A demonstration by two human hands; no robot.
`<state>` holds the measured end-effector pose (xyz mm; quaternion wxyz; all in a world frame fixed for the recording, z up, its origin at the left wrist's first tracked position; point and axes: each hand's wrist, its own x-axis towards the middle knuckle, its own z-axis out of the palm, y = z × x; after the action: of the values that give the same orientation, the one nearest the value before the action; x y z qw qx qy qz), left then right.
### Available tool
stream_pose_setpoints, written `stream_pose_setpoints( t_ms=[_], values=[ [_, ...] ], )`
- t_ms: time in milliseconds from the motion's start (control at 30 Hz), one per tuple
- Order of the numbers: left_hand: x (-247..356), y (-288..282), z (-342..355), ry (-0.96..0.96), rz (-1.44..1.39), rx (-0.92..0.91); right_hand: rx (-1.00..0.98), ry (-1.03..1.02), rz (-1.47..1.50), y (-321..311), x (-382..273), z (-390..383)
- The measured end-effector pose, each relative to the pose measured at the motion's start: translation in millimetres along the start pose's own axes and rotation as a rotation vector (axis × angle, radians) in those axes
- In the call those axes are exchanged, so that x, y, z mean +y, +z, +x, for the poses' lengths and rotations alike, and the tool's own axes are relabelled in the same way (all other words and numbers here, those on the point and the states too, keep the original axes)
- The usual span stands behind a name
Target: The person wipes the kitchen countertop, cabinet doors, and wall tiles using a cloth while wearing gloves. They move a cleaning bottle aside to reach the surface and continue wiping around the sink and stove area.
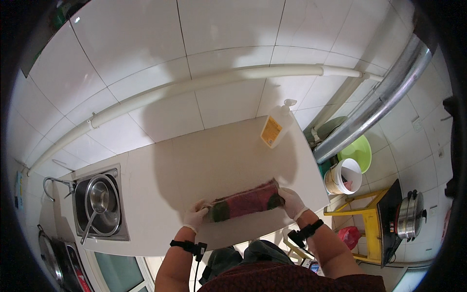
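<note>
Holding 1 reddish cloth [245,203] (green-ended): left hand [195,216], right hand [293,203].

Left of the left fingers [198,207], a sink [123,216] is set into the bench [194,155]; steelware [100,194] is stacked in it, and a tap [59,181] is fitted at its left. Beyond the right fingers [285,194], a bottle [275,128] is stood. Farther right, past the bench's end, a bucket [333,182], a green basin [361,152] and a yellow stool [378,233] are placed.
</note>
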<state>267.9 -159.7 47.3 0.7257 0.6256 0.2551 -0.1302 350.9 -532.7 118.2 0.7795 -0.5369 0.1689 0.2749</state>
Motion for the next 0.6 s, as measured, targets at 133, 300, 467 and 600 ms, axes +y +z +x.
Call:
stream_pose_setpoints(
  t_ms=[133,300,467,600],
  values=[
    [3,17,-9,0.314,0.826,0.142,0.225,0.027,-0.449,-68,48,24],
    [29,69,-40,0.695,1.37,-0.11,0.341,-0.135,-0.592,-59,54,18],
    [35,66,-28,0.179,1.224,0.196,0.333,-0.407,-1.076,-5,38,-7],
    [28,57,-20,0.05,1.171,0.162,-0.009,-0.469,-1.164,36,50,-22]
  ],
)
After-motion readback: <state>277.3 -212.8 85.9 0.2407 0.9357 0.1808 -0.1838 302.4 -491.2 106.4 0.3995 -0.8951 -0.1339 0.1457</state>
